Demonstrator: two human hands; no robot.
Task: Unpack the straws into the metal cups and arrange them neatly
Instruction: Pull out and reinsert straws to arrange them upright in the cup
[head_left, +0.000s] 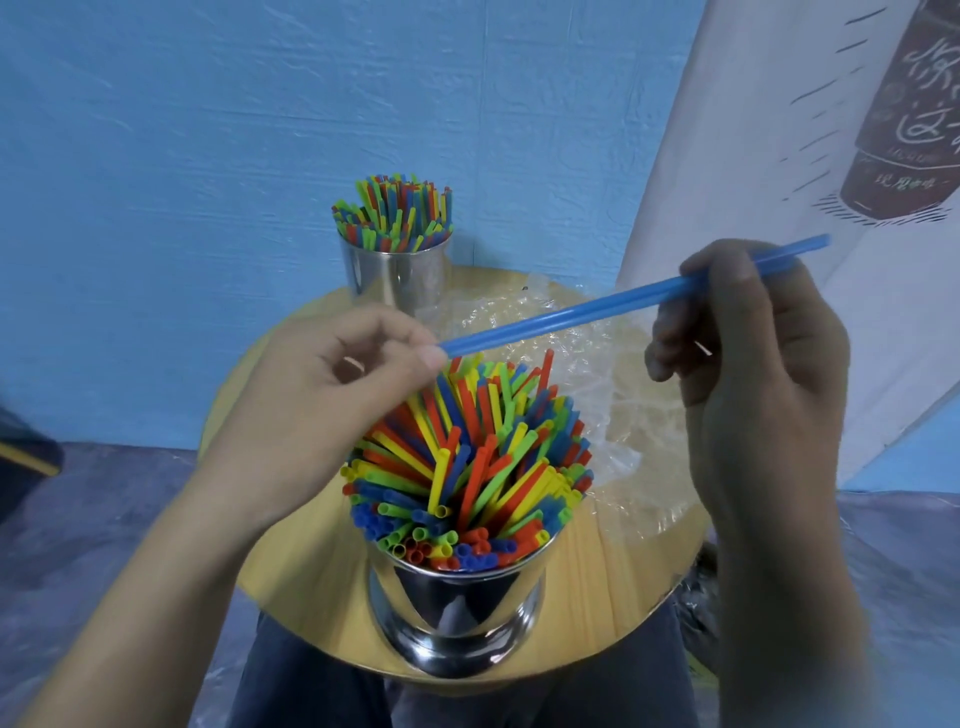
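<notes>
Two hands hold one blue straw (597, 306) in the air above the near metal cup (457, 608). At the left edge a dark object (26, 457) is cut off and cannot be identified. The left hand (332, 374) pinches the straw's lower left end between thumb and forefinger. Behind it the far metal cup (395, 275) stands on the round wooden worktop (623, 561), packed with coloured straws (395, 213). The near cup holds a fuller, messier bunch (467, 467), leaning in all directions. A crumpled clear plastic wrapper (623, 415) lies just beside it. The right hand (753, 364) has its fingers curled round the straw near its raised right end. A white banner (909, 104) bears a dark red drawing with handwritten characters, partly cut off and unreadable.
</notes>
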